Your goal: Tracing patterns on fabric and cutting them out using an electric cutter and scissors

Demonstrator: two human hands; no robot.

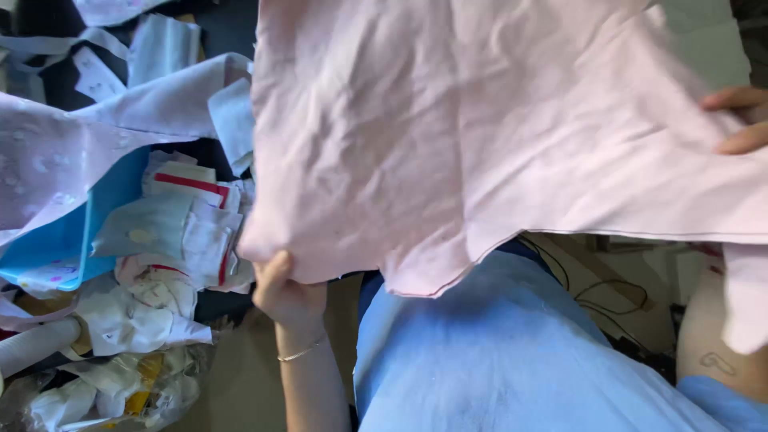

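Left hand [284,292] clamped on lower corner, right hand [740,120] pinching far edge of pink fabric piece [480,136], held spread and wrinkled above blue-clad lap [496,360], not yet folded or laid down, scrap pile [160,232] alongside.

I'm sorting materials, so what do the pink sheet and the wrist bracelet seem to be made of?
Pink sheet: likely thin woven cotton-type cloth, matte; it creases finely and drapes from both hands' grip. Bracelet: looks like thin metal, gold-toned, with a slight shine.
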